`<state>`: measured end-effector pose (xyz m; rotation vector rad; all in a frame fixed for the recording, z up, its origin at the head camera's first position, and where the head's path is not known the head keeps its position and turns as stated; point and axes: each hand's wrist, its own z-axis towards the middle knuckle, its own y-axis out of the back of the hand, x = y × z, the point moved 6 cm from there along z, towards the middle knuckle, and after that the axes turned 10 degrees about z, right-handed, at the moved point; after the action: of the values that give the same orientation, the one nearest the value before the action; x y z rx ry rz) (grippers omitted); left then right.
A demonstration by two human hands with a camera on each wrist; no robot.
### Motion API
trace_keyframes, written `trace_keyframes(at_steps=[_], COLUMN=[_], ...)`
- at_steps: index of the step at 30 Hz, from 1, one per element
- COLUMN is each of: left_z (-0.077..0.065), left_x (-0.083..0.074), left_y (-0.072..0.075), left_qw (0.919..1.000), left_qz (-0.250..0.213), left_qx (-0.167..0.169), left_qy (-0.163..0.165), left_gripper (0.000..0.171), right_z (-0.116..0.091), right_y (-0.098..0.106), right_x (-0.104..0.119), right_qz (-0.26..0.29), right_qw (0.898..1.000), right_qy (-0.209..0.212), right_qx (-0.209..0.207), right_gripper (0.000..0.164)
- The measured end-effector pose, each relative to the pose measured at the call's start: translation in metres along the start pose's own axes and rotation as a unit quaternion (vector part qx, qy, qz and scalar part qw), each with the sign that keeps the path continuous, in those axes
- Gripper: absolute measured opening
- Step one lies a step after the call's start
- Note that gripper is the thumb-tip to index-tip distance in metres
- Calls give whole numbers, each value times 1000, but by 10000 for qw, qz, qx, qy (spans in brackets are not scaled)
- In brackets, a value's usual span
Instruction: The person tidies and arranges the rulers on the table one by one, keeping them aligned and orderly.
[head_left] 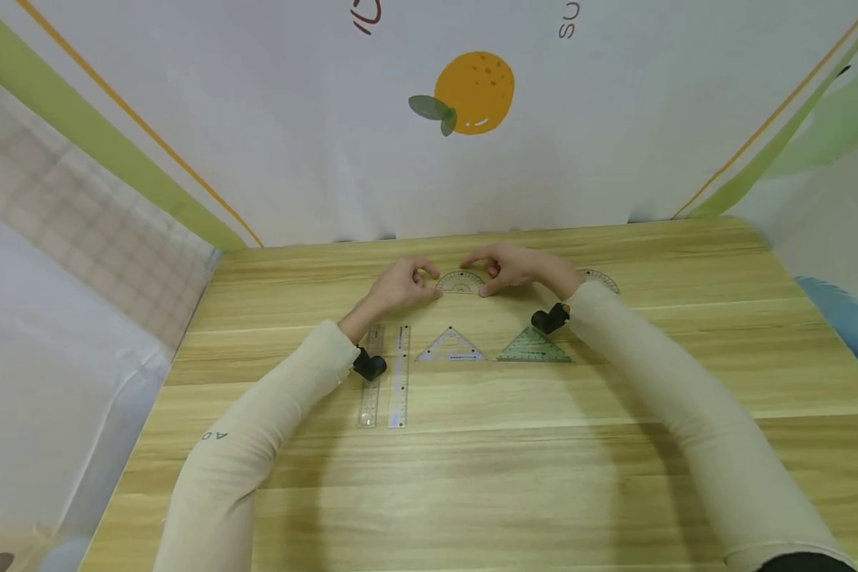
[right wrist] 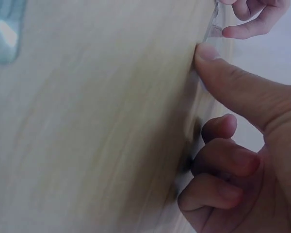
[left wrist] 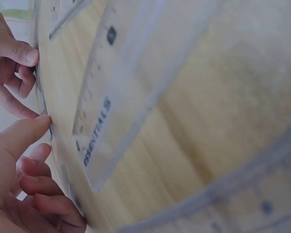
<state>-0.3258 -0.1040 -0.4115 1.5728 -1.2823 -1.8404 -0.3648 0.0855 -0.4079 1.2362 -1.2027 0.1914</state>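
A small clear protractor (head_left: 461,282) lies at the back middle of the table, flat edge toward me. My left hand (head_left: 400,284) grips its left end between thumb and index finger. At the opposite end, my right hand (head_left: 513,266) holds the right corner, thumb at the flat edge and index finger reaching over the arc. The right wrist view shows the right thumb (right wrist: 223,73) against the thin edge, with the other fingers curled beneath. In the left wrist view, the left thumb (left wrist: 31,128) meets the edge, near the right hand (left wrist: 12,63).
Two clear rulers (head_left: 369,405) (head_left: 400,381) lie side by side below the left wrist. A clear set square (head_left: 452,357) and a green set square (head_left: 532,349) sit in front of the hands. A second protractor (head_left: 600,278) is partly hidden behind the right forearm. A fabric wall (head_left: 293,159) borders the table's back.
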Motion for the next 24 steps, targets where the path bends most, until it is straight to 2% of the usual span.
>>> trace_keyframes(at_steps=[7, 14, 24], left_z=[1, 2, 6], left_x=[-3, -4, -8], left_y=[-2, -3, -3], left_qw=[10000, 10000, 9999], left_qz=[38, 28, 2], left_qx=[72, 70, 108], left_qy=[6, 36, -85], left_gripper=[33, 33, 34], right_z=[0, 2, 4], right_y=[-2, -2, -1], right_x=[0, -1, -1], right_qz=[32, 75, 111], right_qw=[9999, 9999, 9999], right_qy=[141, 73, 71], right_qx=[92, 53, 84], right_gripper=[55, 53, 52])
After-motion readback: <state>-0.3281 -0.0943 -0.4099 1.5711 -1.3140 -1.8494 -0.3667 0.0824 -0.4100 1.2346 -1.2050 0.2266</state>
